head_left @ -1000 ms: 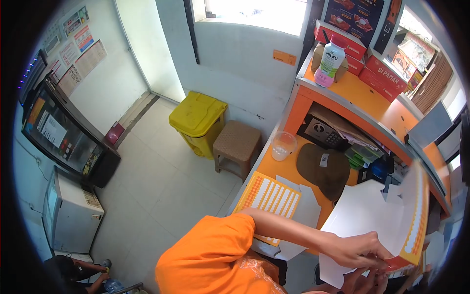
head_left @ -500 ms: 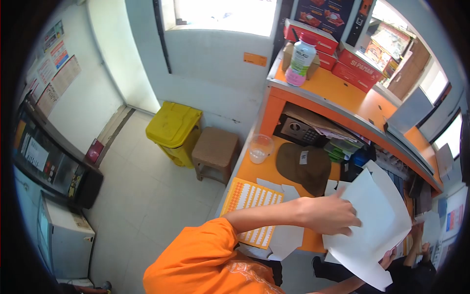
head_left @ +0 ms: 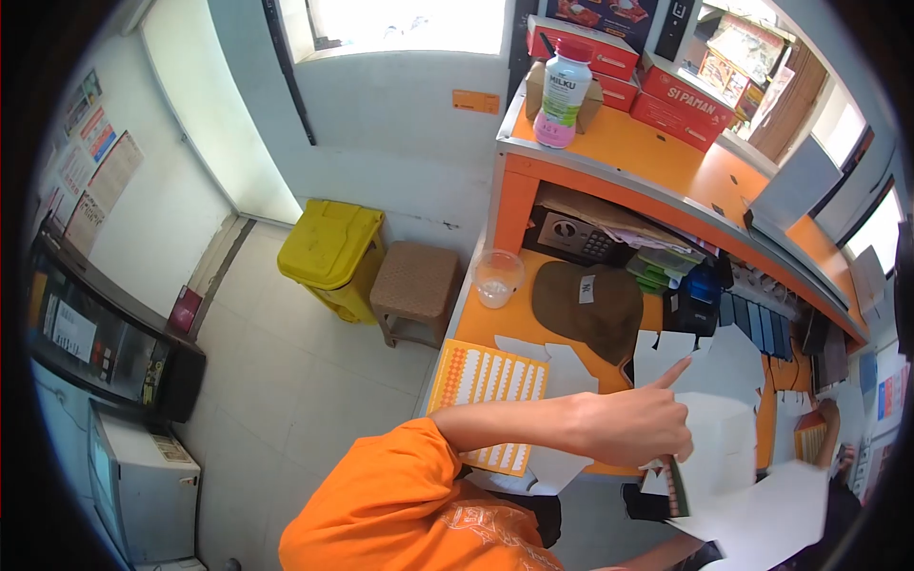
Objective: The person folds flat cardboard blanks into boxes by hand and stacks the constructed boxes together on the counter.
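My left hand (head_left: 640, 430) is at the left edge of a white cardboard box blank (head_left: 728, 447), its index finger stretched out and the other fingers curled at the card. The blank is partly bent, with a strip of printed green and orange side showing below my fingers. My right forearm (head_left: 666, 552) comes in from the bottom, and its hand is hidden behind the blank. More white flat blanks (head_left: 738, 366) lie on the orange desk just beyond. Under my left arm, a yellow-orange printed card (head_left: 490, 381) rests on another white blank (head_left: 571, 366).
A brown cap (head_left: 586, 309), a clear plastic cup (head_left: 497, 281) and a safe (head_left: 571, 233) stand along the desk. On the shelf above are a bottle (head_left: 564, 95) and red boxes (head_left: 681, 100). Another person's hand (head_left: 830, 419) works at the right. A stool (head_left: 414, 281) and yellow bin (head_left: 328, 247) stand left.
The large white blank has swung down and right and is now bent, uncovering the blanks beyond it. My left hand has closed in at its edge; my right hand has gone out of sight.
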Tool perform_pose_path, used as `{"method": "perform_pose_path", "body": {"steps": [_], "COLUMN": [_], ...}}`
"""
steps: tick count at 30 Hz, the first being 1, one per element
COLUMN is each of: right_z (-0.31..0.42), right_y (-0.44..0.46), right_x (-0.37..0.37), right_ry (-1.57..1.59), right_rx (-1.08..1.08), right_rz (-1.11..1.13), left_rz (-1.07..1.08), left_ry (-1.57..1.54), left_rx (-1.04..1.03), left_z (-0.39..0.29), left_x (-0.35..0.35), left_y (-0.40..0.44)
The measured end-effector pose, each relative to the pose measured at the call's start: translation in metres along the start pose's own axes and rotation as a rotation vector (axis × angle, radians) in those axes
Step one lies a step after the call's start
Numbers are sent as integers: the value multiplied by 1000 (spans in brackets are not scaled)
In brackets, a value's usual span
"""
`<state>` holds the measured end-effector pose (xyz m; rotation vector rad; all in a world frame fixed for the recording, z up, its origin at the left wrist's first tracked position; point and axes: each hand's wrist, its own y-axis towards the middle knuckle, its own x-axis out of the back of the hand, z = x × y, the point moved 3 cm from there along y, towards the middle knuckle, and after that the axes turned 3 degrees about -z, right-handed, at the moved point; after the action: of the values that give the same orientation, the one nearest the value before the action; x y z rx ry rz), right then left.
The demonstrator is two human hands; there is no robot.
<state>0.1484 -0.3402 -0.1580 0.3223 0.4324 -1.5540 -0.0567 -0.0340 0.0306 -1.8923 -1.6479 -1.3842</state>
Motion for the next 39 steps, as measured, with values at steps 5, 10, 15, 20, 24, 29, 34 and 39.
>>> {"method": "perform_pose_path", "body": {"steps": [5,10,15,20,24,29,34,39], "right_z": [48,42,25,35,55,66,76,81], "right_y": [-59,-121,-152,-144,-149,-154,-158,-155], "right_x": [-112,-176,-202,-203,-210,-212,-206,-208], "right_ry": [-97,-537,-1089,-1129,-686,-525,-659,-713], "right_rx": [252,666,1258,1417,1401,1439,1442,1539], "right_rz": [74,181,460,319,524,323,90,248], "left_rz": [-204,-358,-396,-317,-165,-199,-237,-471], "left_ry": [-119,-563,-861,-1412,-1801,-1837,-1571,-1386], "left_rx": [75,183,152,250,430,435,202,173], "left_z": [23,31,40,45,40,38,37,35], "left_x": [1,0,-15,-48,-46,-42,-38,-39], "left_y": [21,30,38,45,44,43,44,41]}}
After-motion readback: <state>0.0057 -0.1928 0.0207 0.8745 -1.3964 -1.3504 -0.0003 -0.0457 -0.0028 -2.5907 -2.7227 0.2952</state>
